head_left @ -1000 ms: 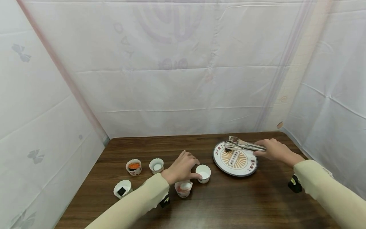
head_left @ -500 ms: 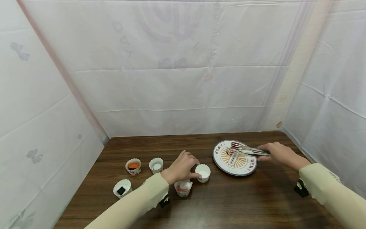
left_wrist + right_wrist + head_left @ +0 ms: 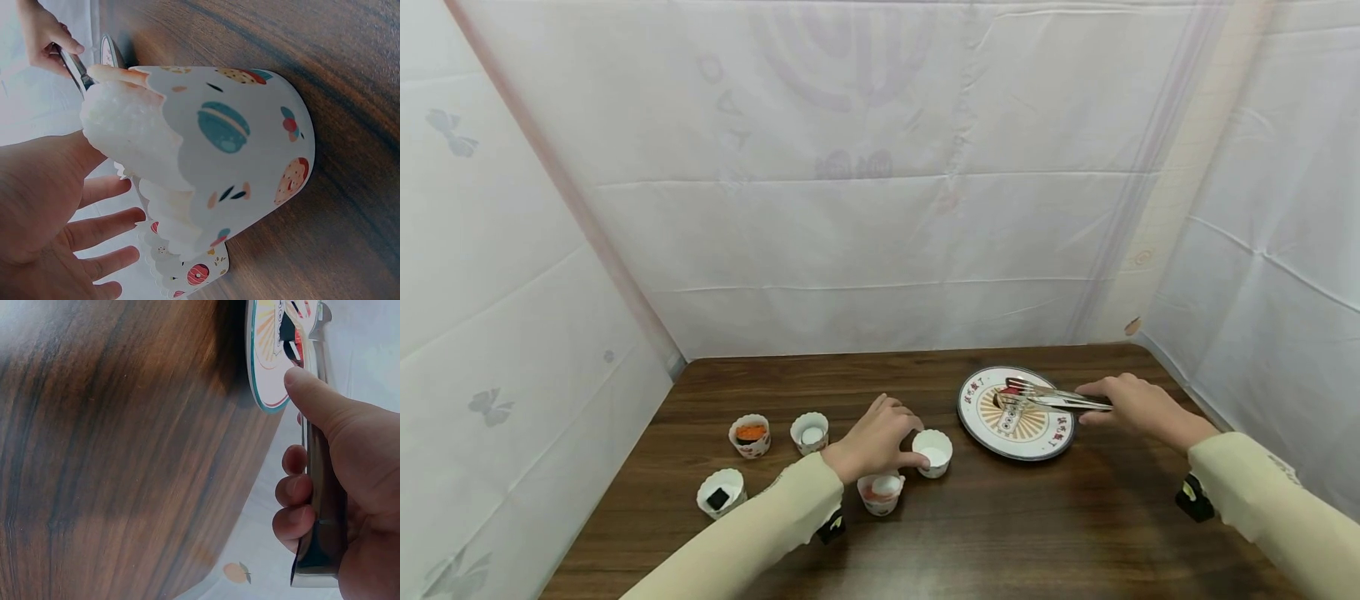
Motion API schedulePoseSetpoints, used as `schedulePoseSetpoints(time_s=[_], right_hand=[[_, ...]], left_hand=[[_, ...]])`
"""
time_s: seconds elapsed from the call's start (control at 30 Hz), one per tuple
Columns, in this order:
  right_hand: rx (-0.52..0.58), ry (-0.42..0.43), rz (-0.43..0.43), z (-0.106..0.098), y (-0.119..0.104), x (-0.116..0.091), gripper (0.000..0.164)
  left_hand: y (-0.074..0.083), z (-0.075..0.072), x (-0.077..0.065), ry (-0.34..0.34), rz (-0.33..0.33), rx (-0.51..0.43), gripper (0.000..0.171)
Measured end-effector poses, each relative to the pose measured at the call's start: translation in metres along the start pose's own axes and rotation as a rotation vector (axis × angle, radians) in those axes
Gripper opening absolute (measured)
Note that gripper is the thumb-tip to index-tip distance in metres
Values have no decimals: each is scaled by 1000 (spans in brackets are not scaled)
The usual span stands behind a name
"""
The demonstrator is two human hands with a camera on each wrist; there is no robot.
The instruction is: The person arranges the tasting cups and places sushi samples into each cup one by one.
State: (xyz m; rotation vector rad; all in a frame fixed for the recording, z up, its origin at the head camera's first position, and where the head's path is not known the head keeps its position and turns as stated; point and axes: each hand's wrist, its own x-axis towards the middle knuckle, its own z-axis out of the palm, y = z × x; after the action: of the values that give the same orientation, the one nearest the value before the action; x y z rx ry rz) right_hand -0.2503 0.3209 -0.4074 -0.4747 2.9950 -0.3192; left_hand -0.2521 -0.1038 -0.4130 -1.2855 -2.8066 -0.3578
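Observation:
My right hand [image 3: 1131,408] holds metal tongs [image 3: 1060,400], fingers and thumb curled round the handle. The tong tips reach over the white patterned plate [image 3: 1052,442], around a small sushi piece with a red top [image 3: 1011,390]; the tips partly cover it. My left hand [image 3: 880,437] hovers among the paper cups with its fingers spread and relaxed in the left wrist view. Its thumb lies right at the rim of a white paper cup [image 3: 934,468] that shows a bare white inside. Just below the hand stands a cup [image 3: 250,144] with a rice piece [image 3: 128,119] sticking out.
To the left stand a cup [image 3: 752,450] with an orange-topped piece, a cup [image 3: 810,446] with a white piece, and a cup [image 3: 722,481] with a dark-wrapped piece. A brown wooden table [image 3: 1037,525] bears everything, with white cloth walls [image 3: 880,250] behind and beside.
My right hand has moved slightly right and down, and the tongs with it. The dark, red-topped piece has shifted from the plate's upper left towards its middle. My left hand stays still.

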Motion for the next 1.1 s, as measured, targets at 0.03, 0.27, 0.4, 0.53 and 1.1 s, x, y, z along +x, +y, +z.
schedulePoseSetpoints(time_s=[0.03,0.27,0.4,0.53,1.1], right_hand=[[-4,7,1,0,0,0,58],[-19,41,7,0,0,0,53],[-33,69,-8,-2,0,-3,51],[-43,90,-15,-2,1,-4,47],[-41,71,-32,0,1,0,51]], left_hand=[[0,0,0,0,1,-2,46],[0,0,0,0,-1,-5,45],[0,0,0,-2,0,-4,45],[0,0,0,-3,6,-7,45],[-1,0,0,-13,-12,1,44]])
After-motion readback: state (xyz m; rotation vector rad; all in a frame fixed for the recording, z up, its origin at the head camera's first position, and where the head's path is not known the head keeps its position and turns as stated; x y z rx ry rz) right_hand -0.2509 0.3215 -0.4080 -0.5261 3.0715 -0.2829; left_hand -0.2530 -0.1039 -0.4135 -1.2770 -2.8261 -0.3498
